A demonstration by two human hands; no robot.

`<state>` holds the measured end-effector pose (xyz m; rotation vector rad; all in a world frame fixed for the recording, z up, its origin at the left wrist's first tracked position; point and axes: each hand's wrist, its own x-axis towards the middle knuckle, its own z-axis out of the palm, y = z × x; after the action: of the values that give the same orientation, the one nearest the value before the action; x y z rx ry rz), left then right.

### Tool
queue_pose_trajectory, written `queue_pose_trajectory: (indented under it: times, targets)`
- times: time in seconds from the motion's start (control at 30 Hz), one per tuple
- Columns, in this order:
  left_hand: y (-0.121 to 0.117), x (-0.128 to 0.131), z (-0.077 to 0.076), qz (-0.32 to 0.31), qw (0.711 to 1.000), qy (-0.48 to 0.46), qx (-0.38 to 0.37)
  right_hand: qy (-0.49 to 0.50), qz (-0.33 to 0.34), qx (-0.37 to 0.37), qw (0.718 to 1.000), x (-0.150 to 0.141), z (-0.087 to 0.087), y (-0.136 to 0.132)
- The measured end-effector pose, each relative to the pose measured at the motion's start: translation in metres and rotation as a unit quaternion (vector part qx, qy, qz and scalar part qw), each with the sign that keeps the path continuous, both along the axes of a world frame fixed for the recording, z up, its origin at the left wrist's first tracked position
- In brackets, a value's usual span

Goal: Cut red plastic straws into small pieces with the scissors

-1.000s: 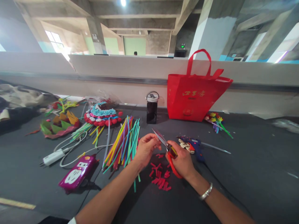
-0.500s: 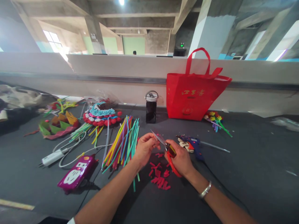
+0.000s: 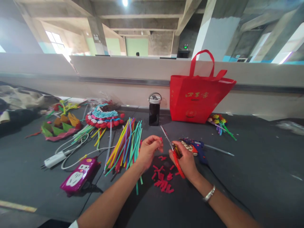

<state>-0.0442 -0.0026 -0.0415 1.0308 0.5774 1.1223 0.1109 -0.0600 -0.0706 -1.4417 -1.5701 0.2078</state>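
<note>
My left hand (image 3: 149, 152) is closed in a pinch, with the tip of a small red piece (image 3: 161, 138) showing at its fingertips. In my right hand (image 3: 186, 160) is a pair of scissors (image 3: 177, 163) with orange-red handles. Their blades point up and away, apart from my left fingers. Below both hands lies a loose pile of short red cut pieces (image 3: 162, 183), seemingly bits of pipe cleaner. A bundle of colourful pipe cleaners (image 3: 123, 145) lies beside my left wrist. Just beyond my right hand is a blue glue gun (image 3: 200, 150) with a clear glue stick.
A red tote bag (image 3: 199, 98) and a lidded tumbler (image 3: 155, 101) with a black phone (image 3: 154, 114) before it stand at the back. Leftward are a purple power strip (image 3: 80, 175), a white charger (image 3: 55, 160) and a decorated blue-and-red craft piece (image 3: 104, 115).
The scissors have swung away from my left fingers, their blades now pointing more upward. My right hand has shifted slightly right and down. My left hand keeps nearly the same place.
</note>
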Motion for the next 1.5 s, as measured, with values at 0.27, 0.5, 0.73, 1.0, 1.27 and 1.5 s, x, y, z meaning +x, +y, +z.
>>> queue_pose_trajectory:
  times: [0.27, 0.5, 0.73, 1.0, 1.27, 1.5]
  targets:
    - [-0.005, 0.007, -0.01, 0.066, 0.957, 0.226, 0.169, 0.153, 0.037, -0.005, 0.988, -0.006, -0.001, -0.004]
    - [-0.005, 0.004, -0.01, 0.079, 0.894, 0.298, 0.324, 0.213, 0.021, -0.025, 0.977, -0.005, -0.001, -0.001]
    - [-0.006, 0.007, -0.013, 0.041, 0.862, 0.33, 0.382, 0.246, 0.019, -0.04, 0.968, -0.005, -0.001, 0.001]
    - [-0.008, 0.009, -0.013, 0.014, 0.913, 0.297, 0.28, 0.22, -0.004, -0.021, 0.975, -0.002, 0.002, 0.004]
    - [-0.001, 0.003, -0.011, -0.137, 0.973, 0.183, 0.02, 0.198, 0.044, -0.017, 0.979, 0.001, 0.005, 0.003]
    - [-0.002, 0.005, -0.013, -0.153, 0.977, 0.138, -0.055, 0.206, 0.045, -0.008, 0.977, -0.001, 0.006, 0.001]
